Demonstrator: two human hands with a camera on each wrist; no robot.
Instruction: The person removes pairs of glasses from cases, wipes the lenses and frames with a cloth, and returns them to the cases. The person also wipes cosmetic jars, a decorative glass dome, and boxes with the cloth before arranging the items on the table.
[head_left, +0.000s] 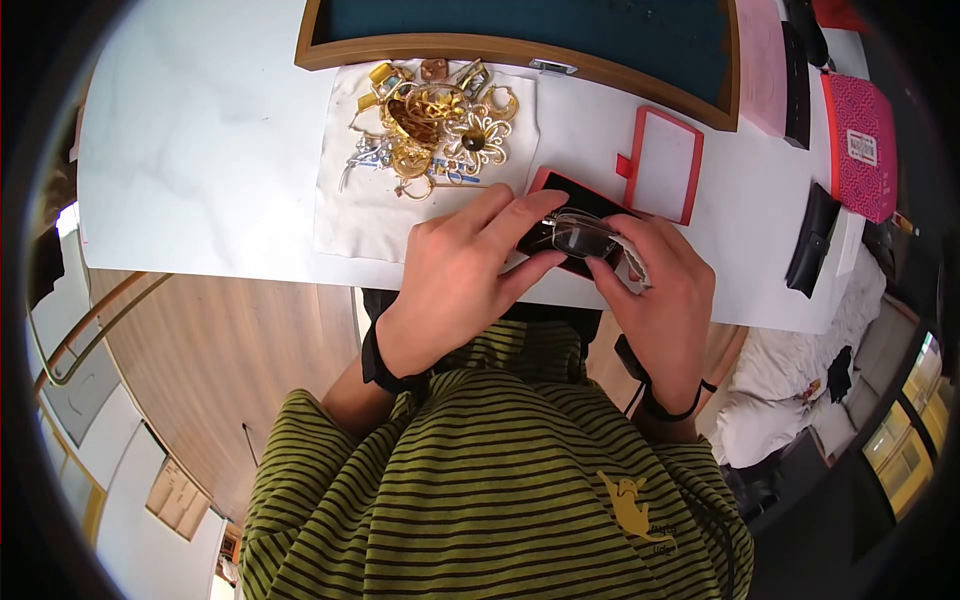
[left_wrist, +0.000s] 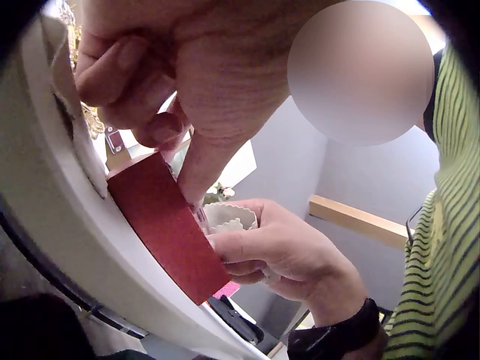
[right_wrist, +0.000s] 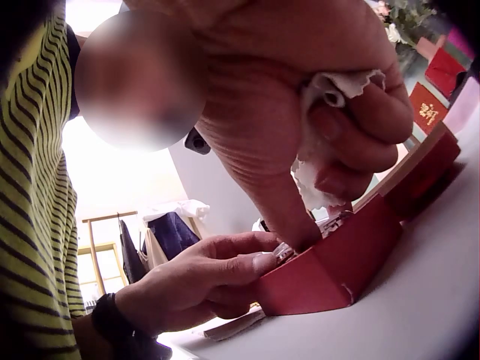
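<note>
A shallow red box (head_left: 541, 181) with a black lining sits at the table's front edge, its red wall (left_wrist: 169, 225) facing the left wrist camera. Over the lining lies a shiny silvery oval band (head_left: 598, 221), which looks like a bracelet. My left hand (head_left: 450, 262) pinches its left end between thumb and index finger. At the other end, my right hand (head_left: 668, 285) has its thumb and index finger on the band, while its other fingers curl round a white scalloped cloth (right_wrist: 341, 86). Fingers hide part of the band.
A red-framed lid (head_left: 640, 112) lies behind the box. Gold and silver jewellery (head_left: 415, 120) is heaped on a white cloth (head_left: 340, 215) to the left. Behind stands a wooden case (head_left: 430, 47). A black pouch (head_left: 812, 240) and a pink patterned box (head_left: 862, 165) lie right.
</note>
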